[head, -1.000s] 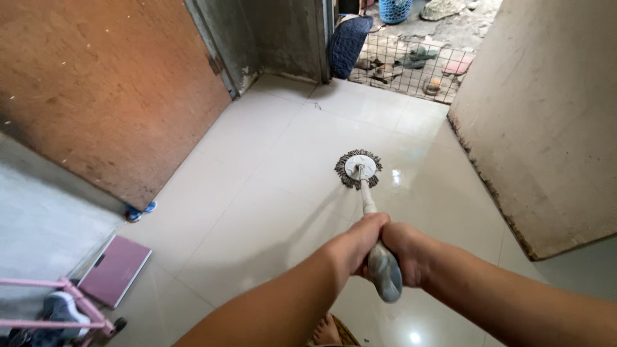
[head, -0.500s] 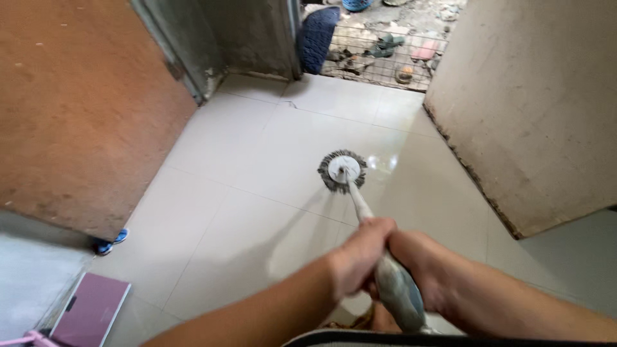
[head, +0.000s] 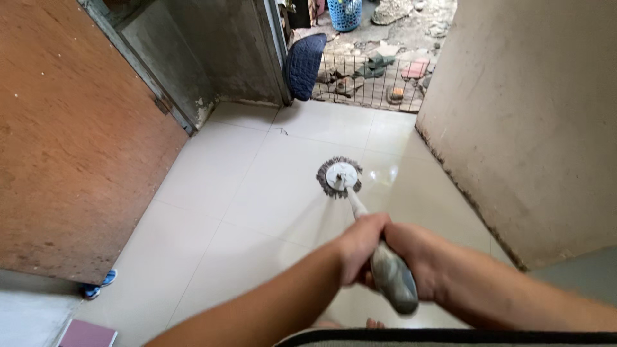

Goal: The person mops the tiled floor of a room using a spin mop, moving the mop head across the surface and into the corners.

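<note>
Both hands are wrapped tight round the grey grip of the spin mop (head: 360, 212), the left hand (head: 360, 247) above, the right hand (head: 411, 257) just beside it. Its round head lies flat on the white tiled floor (head: 238, 193) at twelve o'clock of the hands. Tiles there shine wet; toward nine o'clock they look dull. No packages or signs show; a blue basket (head: 346, 13) stands outside, beyond the low wire gate (head: 360, 80).
</note>
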